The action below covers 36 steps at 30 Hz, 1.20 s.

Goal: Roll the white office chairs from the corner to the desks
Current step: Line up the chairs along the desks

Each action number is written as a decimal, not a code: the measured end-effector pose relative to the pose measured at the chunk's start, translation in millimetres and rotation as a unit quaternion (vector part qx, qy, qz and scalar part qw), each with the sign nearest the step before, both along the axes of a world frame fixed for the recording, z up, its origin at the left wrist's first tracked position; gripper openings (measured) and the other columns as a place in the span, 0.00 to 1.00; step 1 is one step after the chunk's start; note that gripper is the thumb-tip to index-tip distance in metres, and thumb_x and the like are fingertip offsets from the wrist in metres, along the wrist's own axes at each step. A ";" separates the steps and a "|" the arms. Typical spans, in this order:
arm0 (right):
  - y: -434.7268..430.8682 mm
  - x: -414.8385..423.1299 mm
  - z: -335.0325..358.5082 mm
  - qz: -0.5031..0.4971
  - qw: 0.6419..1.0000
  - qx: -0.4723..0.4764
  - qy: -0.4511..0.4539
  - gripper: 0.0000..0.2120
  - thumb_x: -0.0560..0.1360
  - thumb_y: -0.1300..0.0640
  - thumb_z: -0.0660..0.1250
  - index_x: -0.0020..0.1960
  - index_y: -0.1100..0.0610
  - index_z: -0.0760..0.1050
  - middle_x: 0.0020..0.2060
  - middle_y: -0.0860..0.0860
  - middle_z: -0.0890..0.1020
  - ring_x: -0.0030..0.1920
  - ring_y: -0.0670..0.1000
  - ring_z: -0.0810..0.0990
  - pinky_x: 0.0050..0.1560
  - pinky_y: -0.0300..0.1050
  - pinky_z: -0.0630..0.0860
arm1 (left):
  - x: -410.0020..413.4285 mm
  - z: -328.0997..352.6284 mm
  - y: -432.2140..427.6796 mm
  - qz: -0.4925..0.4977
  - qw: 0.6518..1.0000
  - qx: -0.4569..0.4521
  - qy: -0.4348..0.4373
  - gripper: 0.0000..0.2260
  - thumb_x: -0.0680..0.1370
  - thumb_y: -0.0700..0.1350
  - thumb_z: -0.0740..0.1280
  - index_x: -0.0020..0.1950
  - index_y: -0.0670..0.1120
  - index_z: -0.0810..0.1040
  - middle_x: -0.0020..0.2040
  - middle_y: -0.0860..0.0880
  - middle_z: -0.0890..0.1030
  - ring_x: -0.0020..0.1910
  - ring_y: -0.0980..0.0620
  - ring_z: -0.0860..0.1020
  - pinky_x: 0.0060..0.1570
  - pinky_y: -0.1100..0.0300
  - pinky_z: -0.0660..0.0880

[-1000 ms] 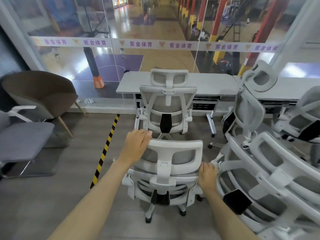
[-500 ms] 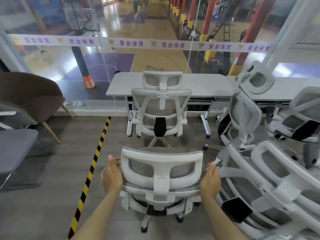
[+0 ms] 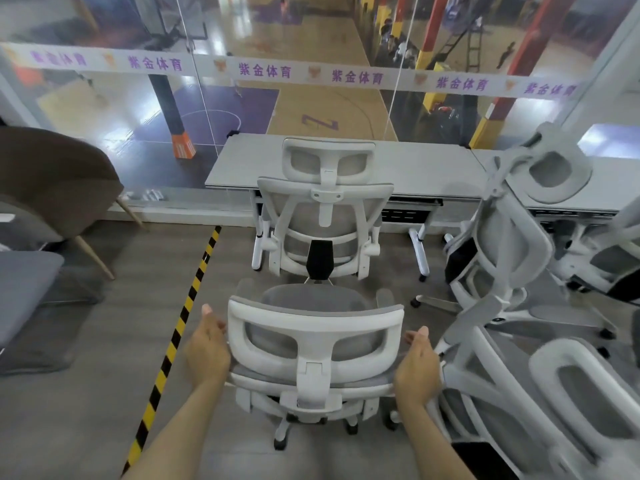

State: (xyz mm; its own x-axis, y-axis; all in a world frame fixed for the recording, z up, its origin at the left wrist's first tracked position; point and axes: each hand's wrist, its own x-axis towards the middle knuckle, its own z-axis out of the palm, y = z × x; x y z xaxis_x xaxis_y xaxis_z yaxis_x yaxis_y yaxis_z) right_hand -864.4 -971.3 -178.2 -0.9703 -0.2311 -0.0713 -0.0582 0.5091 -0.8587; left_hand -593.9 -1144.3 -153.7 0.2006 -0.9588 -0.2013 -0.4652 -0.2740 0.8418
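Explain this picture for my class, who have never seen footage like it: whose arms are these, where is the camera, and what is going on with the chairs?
No machine here: these are a person's two bare arms, filmed by a wide-angle camera worn on the head, looking forward and down. The left hand and right hand sit either side of the headrest of a white office chair on wheels, palms turned inward; whether they clasp it is hard to tell. Ahead, another white chair stands at a grey desk by a glass wall. More white chairs crowd the right. Yellow-black tape runs along the floor on the left.
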 end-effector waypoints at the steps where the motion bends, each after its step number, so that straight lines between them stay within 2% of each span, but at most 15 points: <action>1: -6.2 -5.5 -0.7 0.003 1.000 0.013 0.001 0.31 0.84 0.37 0.44 0.52 0.51 0.82 0.46 0.50 0.81 0.52 0.56 0.78 0.51 0.49 0.67 | -5.1 2.2 -4.3 0.000 1.000 0.000 0.000 0.35 0.81 0.69 0.42 0.43 0.47 0.79 0.40 0.47 0.80 0.39 0.50 0.75 0.46 0.51 0.68; 4: -23.1 -22.5 -4.2 0.010 1.000 0.013 0.003 0.35 0.80 0.30 0.40 0.49 0.49 0.80 0.47 0.51 0.82 0.53 0.57 0.78 0.54 0.54 0.73 | -19.4 3.6 -18.9 0.005 1.000 0.005 0.006 0.34 0.82 0.67 0.43 0.43 0.47 0.79 0.41 0.48 0.80 0.39 0.52 0.74 0.47 0.51 0.68; 7: -36.7 -36.3 -8.0 0.014 1.000 0.018 -0.002 0.36 0.78 0.28 0.40 0.50 0.49 0.80 0.49 0.52 0.82 0.55 0.58 0.78 0.58 0.58 0.75 | -28.1 -2.9 -34.0 0.009 1.000 0.004 0.002 0.36 0.79 0.71 0.41 0.44 0.50 0.81 0.42 0.49 0.82 0.42 0.51 0.77 0.47 0.50 0.70; 12: -43.2 -41.6 -13.0 0.016 1.000 0.008 0.003 0.38 0.77 0.25 0.39 0.44 0.49 0.79 0.44 0.51 0.82 0.51 0.56 0.79 0.55 0.60 0.77 | -33.8 -10.3 -44.7 0.016 1.000 -0.004 0.014 0.37 0.78 0.73 0.41 0.42 0.49 0.81 0.40 0.49 0.83 0.43 0.50 0.79 0.46 0.50 0.71; 17: -38.2 -37.6 -12.9 0.021 0.999 0.032 0.010 0.38 0.78 0.26 0.39 0.46 0.50 0.79 0.45 0.53 0.82 0.49 0.56 0.79 0.53 0.58 0.77 | -29.4 -8.7 -40.0 -0.003 1.000 -0.013 -0.014 0.35 0.79 0.71 0.42 0.41 0.50 0.80 0.40 0.50 0.82 0.42 0.49 0.78 0.46 0.50 0.72; 23: -19.8 -29.4 -11.4 0.045 0.997 0.061 0.013 0.38 0.78 0.26 0.37 0.44 0.49 0.78 0.43 0.51 0.81 0.48 0.55 0.79 0.51 0.56 0.76 | -24.8 -2.2 -15.1 0.008 0.998 -0.043 -0.034 0.30 0.84 0.63 0.45 0.40 0.47 0.78 0.38 0.49 0.79 0.41 0.47 0.76 0.44 0.53 0.66; 27: -5.6 -23.9 -10.9 0.051 0.996 0.060 0.029 0.38 0.78 0.27 0.37 0.45 0.50 0.79 0.41 0.50 0.81 0.46 0.54 0.79 0.48 0.53 0.75 | -15.0 -6.9 0.1 0.017 0.998 -0.043 -0.033 0.32 0.83 0.65 0.44 0.42 0.48 0.80 0.39 0.51 0.80 0.40 0.49 0.75 0.44 0.54 0.67; 31: 0.0 -21.0 -7.8 0.047 0.996 0.069 0.026 0.34 0.81 0.31 0.41 0.45 0.50 0.78 0.42 0.50 0.79 0.45 0.54 0.77 0.49 0.51 0.71 | -11.2 -11.2 6.1 0.021 0.998 -0.039 -0.035 0.33 0.83 0.66 0.43 0.41 0.50 0.80 0.39 0.50 0.81 0.39 0.51 0.76 0.42 0.54 0.66; 36: -5.6 -32.4 -12.0 0.054 0.995 0.077 0.023 0.36 0.79 0.29 0.39 0.46 0.49 0.79 0.43 0.50 0.81 0.46 0.53 0.78 0.48 0.51 0.72 | -19.7 -8.6 -1.1 0.017 0.998 -0.044 -0.042 0.32 0.83 0.66 0.44 0.41 0.49 0.80 0.38 0.50 0.81 0.40 0.50 0.77 0.43 0.54 0.67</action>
